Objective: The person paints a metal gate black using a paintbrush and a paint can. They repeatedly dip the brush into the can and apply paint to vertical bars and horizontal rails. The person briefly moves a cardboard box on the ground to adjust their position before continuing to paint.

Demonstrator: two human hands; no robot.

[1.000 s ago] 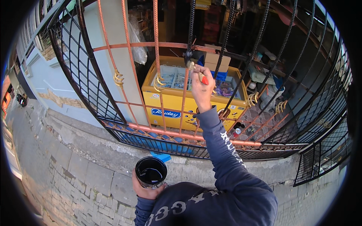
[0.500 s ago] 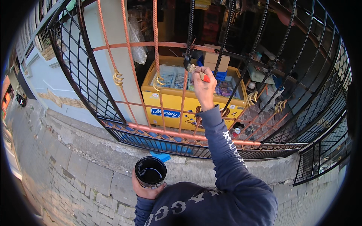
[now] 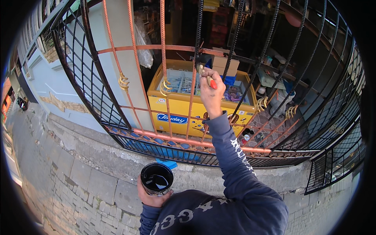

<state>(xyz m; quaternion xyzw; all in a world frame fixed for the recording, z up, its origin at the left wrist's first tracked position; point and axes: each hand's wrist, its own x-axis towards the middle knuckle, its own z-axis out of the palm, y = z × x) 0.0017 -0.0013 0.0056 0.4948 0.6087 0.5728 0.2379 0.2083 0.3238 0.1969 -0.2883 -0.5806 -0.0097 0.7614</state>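
Right hand (image 3: 212,91), 1 o'clock, closed around brush (image 3: 201,70); bristles at bar (image 3: 191,98), 12 o'clock. Left hand (image 3: 152,199), 7 o'clock, wrapped around can (image 3: 156,168) of black paint (image 3: 158,181). Can likely weighty, sloshy, slick where wet: grip low. Brush probably light, stiff handle, soft bristles: hold handle. Bristle contact unclear; left palm hidden behind can.
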